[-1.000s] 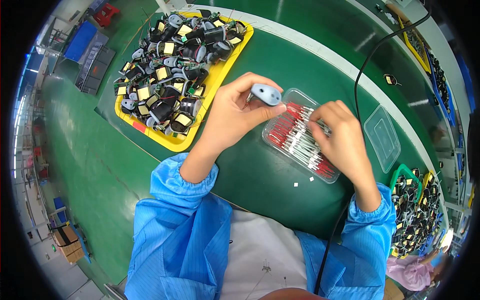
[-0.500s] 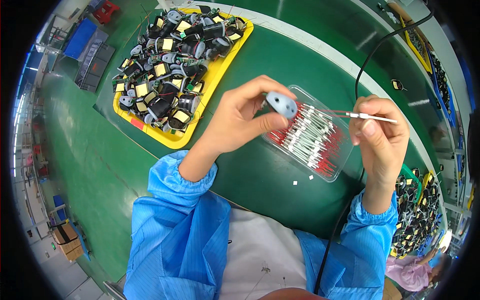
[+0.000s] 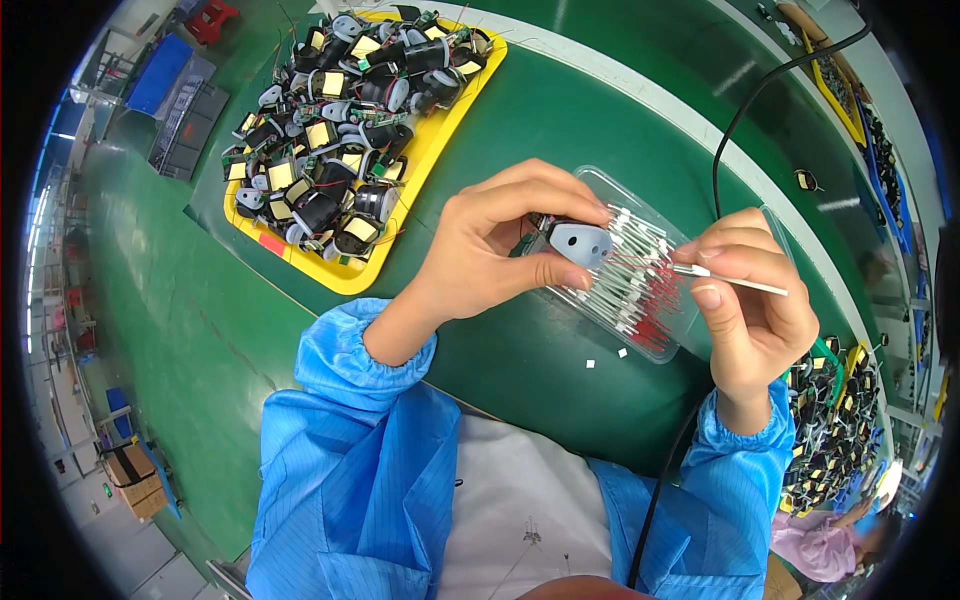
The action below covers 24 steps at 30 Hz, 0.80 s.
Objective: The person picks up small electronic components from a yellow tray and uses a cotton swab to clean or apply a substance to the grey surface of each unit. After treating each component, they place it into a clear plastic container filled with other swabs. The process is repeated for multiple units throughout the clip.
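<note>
My left hand grips a small black assembly with a grey oval cap; dark holes show in the cap, which faces right. Between the fingertips of my right hand is a thin white-tipped component with red wire leads. Its leads point left, close to the grey cap; whether they touch it I cannot tell. Beneath both hands lies a clear plastic box, filled with rows of similar white components with red leads. The left hand covers part of the box.
A yellow tray heaped with black assemblies stands at the far left on the green table. Two tiny white squares lie near the box. A black cable runs down the right side. More assemblies fill a tray at right.
My right hand has moved left and slightly down, bringing the component's leads toward the cap. My left hand has shifted a little right, and the grey cap has turned somewhat.
</note>
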### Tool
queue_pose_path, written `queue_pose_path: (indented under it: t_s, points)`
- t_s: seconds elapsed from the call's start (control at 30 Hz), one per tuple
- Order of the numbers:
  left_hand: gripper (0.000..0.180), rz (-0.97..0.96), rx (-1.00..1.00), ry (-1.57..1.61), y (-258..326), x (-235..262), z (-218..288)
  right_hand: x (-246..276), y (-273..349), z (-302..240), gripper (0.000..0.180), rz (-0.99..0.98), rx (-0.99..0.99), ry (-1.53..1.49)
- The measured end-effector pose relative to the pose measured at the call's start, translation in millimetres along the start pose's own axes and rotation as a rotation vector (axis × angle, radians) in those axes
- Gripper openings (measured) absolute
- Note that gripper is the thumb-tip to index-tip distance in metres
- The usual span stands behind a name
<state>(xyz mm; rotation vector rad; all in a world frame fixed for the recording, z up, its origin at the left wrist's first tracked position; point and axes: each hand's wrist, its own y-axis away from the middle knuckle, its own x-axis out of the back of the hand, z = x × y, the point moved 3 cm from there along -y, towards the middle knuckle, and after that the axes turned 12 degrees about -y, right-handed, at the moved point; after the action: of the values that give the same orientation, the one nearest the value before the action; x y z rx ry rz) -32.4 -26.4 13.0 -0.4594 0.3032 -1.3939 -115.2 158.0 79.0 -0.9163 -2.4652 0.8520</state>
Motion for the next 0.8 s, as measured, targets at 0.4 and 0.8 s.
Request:
queue_pose_path:
  t_s: [0.4,0.8]
  points:
    - [0.047,-0.013,0.032,0.044,1.2,-0.3,-1.0,-1.3,-2.4,1.6,0.02,-0.042,0.017,0.006]
    - [0.046,-0.033,0.048,0.046,1.1,-0.6,-0.8,-2.2,-4.7,0.6,0.02,-0.072,0.088,0.11]
